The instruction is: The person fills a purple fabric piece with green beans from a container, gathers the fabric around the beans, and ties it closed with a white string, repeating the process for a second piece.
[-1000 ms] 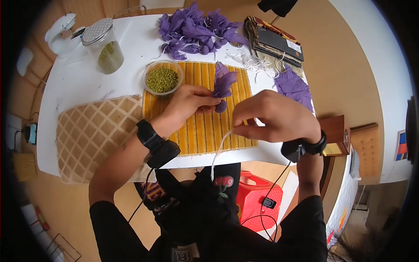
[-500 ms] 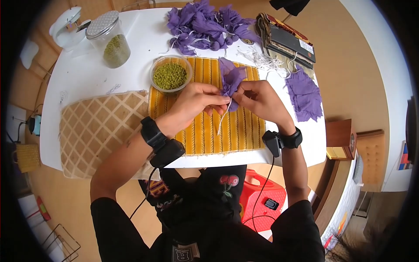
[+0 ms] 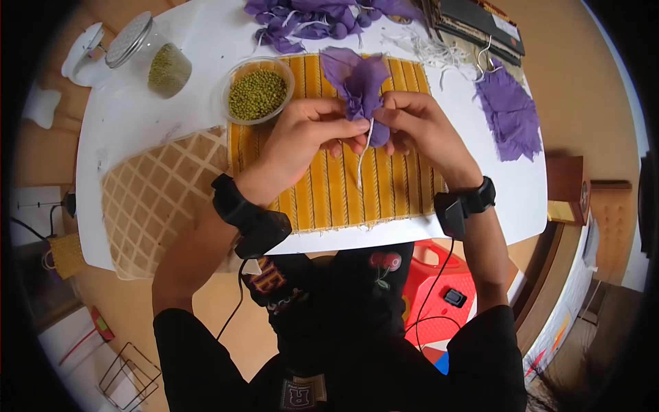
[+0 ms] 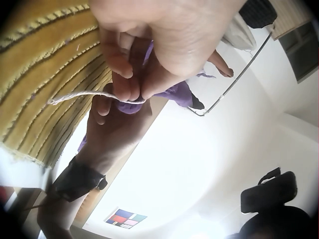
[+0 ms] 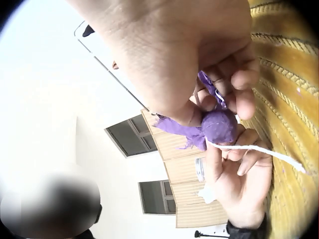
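Between my two hands is a small purple cloth pouch (image 3: 360, 79), its loose ends fanned upward. Its round, filled bottom (image 5: 219, 127) bulges below the neck in the right wrist view. My left hand (image 3: 302, 134) pinches the neck from the left with thumb and fingers. From the other side my right hand (image 3: 429, 130) pinches the gathered cloth. A white string (image 3: 362, 168) lies against the neck, one end hanging toward me; in the left wrist view the string (image 4: 79, 95) trails out from the left fingertips.
Under the hands lies a yellow striped mat (image 3: 329, 199). A bowl of green beans (image 3: 257, 95) sits at its left corner, near a lidded jar (image 3: 168, 69). Several purple pouches (image 3: 309, 24), white strings (image 3: 436, 51), a purple cloth (image 3: 508, 113) and a dark booklet (image 3: 480, 27) lie around it.
My right hand, earlier apart on the right with the string's end, has come in to the pouch's neck. The string now lies at the neck, and the head view has shifted.
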Demonstrator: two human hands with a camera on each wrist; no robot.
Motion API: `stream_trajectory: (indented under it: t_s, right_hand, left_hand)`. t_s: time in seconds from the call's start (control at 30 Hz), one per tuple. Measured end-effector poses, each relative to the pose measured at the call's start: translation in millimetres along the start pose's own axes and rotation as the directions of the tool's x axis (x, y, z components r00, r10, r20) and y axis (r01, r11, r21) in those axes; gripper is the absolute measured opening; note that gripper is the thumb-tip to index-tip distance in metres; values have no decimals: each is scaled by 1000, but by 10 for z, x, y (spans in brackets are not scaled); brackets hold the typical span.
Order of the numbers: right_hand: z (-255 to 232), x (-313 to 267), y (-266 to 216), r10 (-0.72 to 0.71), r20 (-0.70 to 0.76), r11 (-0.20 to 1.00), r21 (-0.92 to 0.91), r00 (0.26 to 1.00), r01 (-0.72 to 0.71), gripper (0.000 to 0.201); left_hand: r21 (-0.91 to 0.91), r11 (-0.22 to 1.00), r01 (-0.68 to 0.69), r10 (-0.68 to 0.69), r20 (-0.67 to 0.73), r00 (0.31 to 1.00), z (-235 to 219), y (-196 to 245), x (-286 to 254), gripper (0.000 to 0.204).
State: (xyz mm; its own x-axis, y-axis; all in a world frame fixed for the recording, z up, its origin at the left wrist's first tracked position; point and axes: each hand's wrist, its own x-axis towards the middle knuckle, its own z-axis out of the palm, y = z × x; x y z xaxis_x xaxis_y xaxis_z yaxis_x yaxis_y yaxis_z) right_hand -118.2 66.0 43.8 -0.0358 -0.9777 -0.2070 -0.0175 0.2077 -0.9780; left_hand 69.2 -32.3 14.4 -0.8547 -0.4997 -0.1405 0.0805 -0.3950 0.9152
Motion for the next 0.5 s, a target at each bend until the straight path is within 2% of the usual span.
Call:
stream_trajectory:
  t_s: [0.07, 0.2, 0.3, 0.37, 0.4, 0.47, 0.5]
  right_hand:
    - [-29, 14, 49, 14, 41, 990, 141, 999, -20, 21]
    - [-78, 22, 90, 15, 59, 979, 202, 998, -27, 19]
    - [-65, 30, 94, 0, 38, 991, 133, 999, -5, 19]
    - [-26, 7, 57, -49, -4, 999, -2, 999, 49, 20]
    - [11, 4, 50, -51, -3, 999, 1, 999, 51, 20]
    - [88, 3, 38, -206, -205, 979, -37, 957, 202, 25]
    - [98, 1, 38, -209, -205, 978, -36, 956, 206, 25]
  left_hand:
    - [14, 1000, -1, 1, 21, 1000, -21, -5, 5, 14]
    - [-47, 999, -21, 24, 61, 998, -50, -18, 28, 13]
    - [-39, 999, -22, 25, 76, 997, -92, -42, 36, 14]
    - [-33, 999, -20, 23, 88, 996, -102, -51, 34, 17]
    - [-57, 998, -20, 25, 86, 996, -95, -55, 31, 17]
    - [-77, 997, -20, 27, 82, 996, -75, -61, 25, 18]
    - [-143, 990, -18, 28, 64, 998, -60, -60, 22, 16]
